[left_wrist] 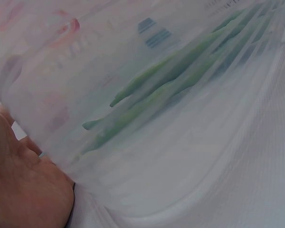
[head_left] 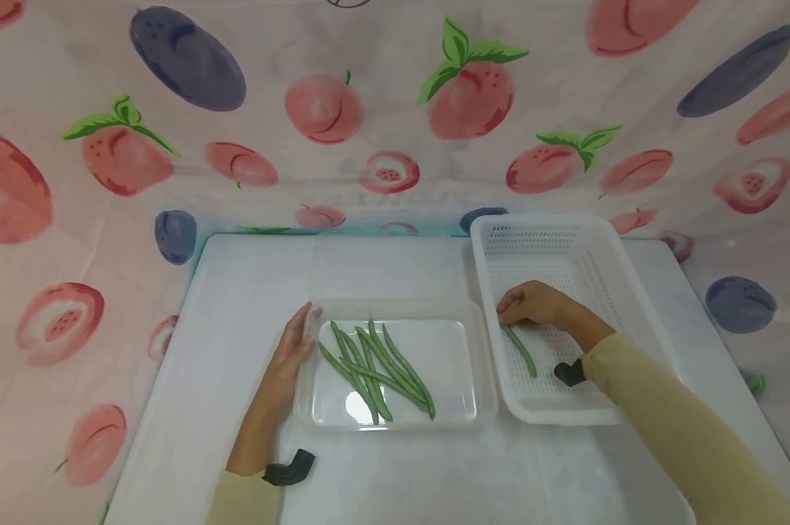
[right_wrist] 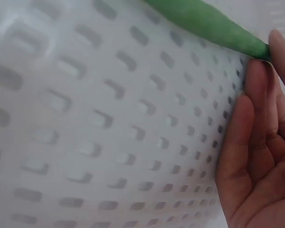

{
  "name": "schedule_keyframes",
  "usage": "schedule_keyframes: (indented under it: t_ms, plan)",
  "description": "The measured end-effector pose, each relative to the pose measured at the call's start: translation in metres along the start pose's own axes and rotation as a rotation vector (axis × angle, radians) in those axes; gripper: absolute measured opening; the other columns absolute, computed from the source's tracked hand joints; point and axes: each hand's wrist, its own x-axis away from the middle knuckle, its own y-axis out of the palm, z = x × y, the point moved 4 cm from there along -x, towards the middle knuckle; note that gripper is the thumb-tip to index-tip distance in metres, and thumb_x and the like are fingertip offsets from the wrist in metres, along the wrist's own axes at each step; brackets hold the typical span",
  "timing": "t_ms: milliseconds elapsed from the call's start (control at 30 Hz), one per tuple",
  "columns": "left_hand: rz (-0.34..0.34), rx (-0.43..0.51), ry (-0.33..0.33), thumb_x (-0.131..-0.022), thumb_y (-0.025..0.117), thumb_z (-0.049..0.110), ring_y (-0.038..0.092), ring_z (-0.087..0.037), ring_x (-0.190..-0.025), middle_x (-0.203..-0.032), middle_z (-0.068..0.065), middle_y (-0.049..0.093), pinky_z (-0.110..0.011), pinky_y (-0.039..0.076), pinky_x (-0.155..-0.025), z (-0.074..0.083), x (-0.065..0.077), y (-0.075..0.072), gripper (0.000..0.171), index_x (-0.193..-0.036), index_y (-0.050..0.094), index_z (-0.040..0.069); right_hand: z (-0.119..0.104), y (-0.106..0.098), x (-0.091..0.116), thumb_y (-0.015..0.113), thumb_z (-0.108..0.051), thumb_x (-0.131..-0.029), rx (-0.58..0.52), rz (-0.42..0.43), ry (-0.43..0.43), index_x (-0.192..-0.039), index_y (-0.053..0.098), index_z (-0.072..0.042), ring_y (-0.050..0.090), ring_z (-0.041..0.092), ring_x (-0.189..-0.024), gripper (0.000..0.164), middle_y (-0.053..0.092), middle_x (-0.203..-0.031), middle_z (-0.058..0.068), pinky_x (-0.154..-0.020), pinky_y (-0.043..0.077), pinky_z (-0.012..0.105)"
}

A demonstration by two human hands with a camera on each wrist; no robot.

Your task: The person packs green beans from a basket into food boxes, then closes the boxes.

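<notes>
My left hand [head_left: 284,364] holds the left end of a clear plastic container [head_left: 450,364], with the thumb at its rim and the fingers at the far left corner. Inside the container lie several green beans [head_left: 381,364], loosely crossed over one another. Through the cloudy wall these beans [left_wrist: 175,76] also show in the left wrist view. Over the white perforated basket [head_left: 640,313], my right hand [head_left: 532,302] pinches one end of a single green bean [head_left: 521,350]. In the right wrist view, thumb and fingertips meet at the tip of that bean [right_wrist: 213,26].
The basket stands just right of the container on a white table [head_left: 250,292]. Behind and around the table hangs a fruit-patterned cloth [head_left: 395,95]. Dark wrist-worn pieces [head_left: 291,468] show at both sleeves.
</notes>
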Motion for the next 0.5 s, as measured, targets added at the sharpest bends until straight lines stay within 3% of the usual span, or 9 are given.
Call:
schedule_keyframes:
  t_ms: [167, 500]
  plan:
    - [-0.002, 0.007, 0.005, -0.110, 0.040, 0.031, 0.007, -0.024, -0.160, -0.172, 0.012, 0.014, -0.066, 0.020, -0.122, 0.0010, -0.0003, 0.0004, 0.055, -0.162, 0.021, 0.036, 0.0036, -0.0023, -0.0001, 0.078, -0.026, -0.089, -0.039, -0.035, 0.008, -0.117, 0.070, -0.005, 0.063, 0.020, -0.094, 0.036, 0.072, -0.106, 0.007, -0.082, 0.053, 0.027]
    - [-0.006, 0.018, 0.008, -0.110, 0.040, 0.031, 0.008, -0.025, -0.160, -0.172, 0.012, 0.014, -0.064, 0.020, -0.122, 0.0017, -0.0005, 0.0009, 0.055, -0.162, 0.021, 0.035, 0.0002, -0.0027, 0.0036, 0.069, -0.021, -0.097, -0.238, -0.140, 0.006, -0.129, 0.055, 0.004, 0.067, 0.018, -0.090, 0.043, 0.066, -0.105, 0.008, -0.085, 0.061, 0.032]
